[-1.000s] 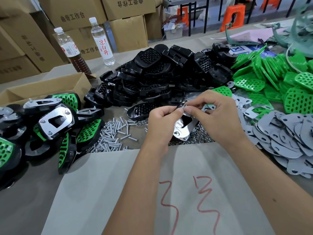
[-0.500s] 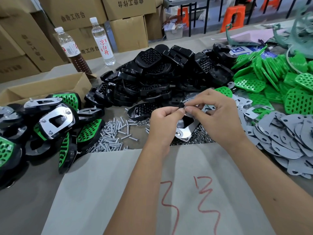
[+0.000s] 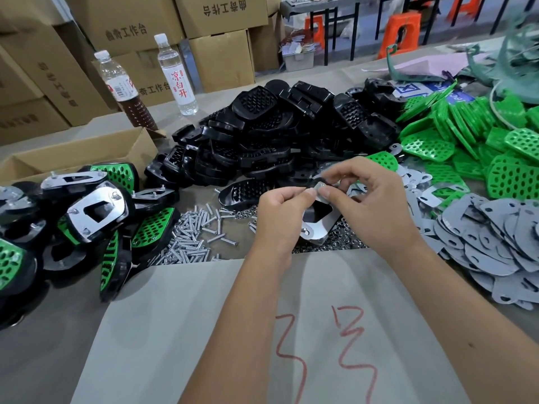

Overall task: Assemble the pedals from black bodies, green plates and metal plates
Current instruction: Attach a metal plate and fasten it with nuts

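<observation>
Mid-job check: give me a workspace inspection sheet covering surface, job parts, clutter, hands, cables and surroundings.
Surface: table with grey sheet marked in red.
Job's things: black bodies piled centre; green plates right; grey metal plates near right; finished pedals left; loose screws.
Clutter: two bottles; open carton.
Hands: left hand and right hand pinch the pedal in progress.
Cables: nothing seen.
Surroundings: stacked cardboard boxes; orange stools.

A big pile of black plastic pedal bodies (image 3: 277,135) sits in the middle, behind the small silver metal screws (image 3: 192,237). Flat green plastic plates with holes (image 3: 466,141) lie to its right. Finished black-and-green pedals (image 3: 87,211) lie to its left, in front of an open brown cardboard box (image 3: 81,156).
</observation>
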Demonstrator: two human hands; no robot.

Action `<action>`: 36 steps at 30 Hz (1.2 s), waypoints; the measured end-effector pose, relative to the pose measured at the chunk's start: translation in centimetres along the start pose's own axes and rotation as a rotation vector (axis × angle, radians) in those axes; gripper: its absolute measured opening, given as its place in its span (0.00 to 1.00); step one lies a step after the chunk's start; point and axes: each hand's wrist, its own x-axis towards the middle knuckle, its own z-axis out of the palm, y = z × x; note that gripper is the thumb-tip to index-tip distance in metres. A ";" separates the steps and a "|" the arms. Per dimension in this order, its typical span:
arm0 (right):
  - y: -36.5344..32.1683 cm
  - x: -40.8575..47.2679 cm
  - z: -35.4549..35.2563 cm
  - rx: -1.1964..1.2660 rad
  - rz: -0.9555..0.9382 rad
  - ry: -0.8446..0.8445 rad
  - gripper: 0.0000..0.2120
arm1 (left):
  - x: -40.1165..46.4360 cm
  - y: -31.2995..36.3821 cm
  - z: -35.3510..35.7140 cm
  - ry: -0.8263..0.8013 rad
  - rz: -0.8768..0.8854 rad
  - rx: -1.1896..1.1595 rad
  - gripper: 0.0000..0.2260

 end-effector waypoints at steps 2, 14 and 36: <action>0.0 0.0 0.1 0.007 -0.010 -0.008 0.09 | 0.0 0.0 0.0 -0.005 0.006 -0.002 0.08; 0.3 0.3 0.3 0.094 0.049 -0.046 0.07 | 0.5 -0.1 0.1 0.037 -0.026 -0.016 0.10; -0.5 0.4 0.4 0.233 0.181 -0.083 0.15 | 0.9 -0.3 -0.5 0.113 -0.087 -0.144 0.08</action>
